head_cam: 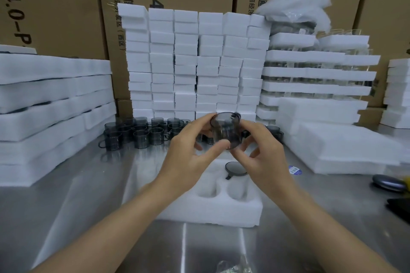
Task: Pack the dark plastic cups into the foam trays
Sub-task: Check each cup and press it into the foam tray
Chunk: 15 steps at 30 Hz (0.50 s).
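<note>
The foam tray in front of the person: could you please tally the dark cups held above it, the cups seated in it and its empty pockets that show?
Held cup, gripped by left hand and right hand: 1
Seated cup in the foam tray: 1
Empty pockets in view: 2 (hands may hide more)
Total: 4

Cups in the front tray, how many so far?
1: a cup in the tray's far-right pocket. The near pockets are empty; far-left hidden behind the left hand, may hold another. The held cup isn't counted.
</note>
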{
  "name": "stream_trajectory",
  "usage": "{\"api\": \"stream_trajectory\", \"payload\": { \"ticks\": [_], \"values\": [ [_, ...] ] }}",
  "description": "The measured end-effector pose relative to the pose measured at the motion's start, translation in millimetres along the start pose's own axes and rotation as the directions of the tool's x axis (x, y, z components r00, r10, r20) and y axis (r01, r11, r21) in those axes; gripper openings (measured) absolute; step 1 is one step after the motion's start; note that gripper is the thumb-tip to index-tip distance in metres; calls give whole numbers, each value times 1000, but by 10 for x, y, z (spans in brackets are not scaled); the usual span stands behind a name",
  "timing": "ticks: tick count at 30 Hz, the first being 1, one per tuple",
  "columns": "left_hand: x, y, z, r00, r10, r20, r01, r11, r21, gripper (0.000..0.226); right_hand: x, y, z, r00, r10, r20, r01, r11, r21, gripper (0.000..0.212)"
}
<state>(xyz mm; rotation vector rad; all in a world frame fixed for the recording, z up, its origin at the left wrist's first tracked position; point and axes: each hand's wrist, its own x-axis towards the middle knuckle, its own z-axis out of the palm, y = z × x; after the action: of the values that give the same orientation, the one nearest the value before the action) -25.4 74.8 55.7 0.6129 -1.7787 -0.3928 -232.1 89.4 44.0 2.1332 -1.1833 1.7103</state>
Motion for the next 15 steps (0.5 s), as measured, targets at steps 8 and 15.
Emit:
{"api": "stream_trajectory", "payload": {
  "ticks": [8,15],
  "values": [
    [65,106,-5,938,-337,77,344,888,-304,37,-16,-117,1,987,146,62,-150,987,62,33],
    [51,55,4,850,-502,161,527,809,-260,51,-52,-140,24,978,184,97,-196,973,122,31]
  ]
}}
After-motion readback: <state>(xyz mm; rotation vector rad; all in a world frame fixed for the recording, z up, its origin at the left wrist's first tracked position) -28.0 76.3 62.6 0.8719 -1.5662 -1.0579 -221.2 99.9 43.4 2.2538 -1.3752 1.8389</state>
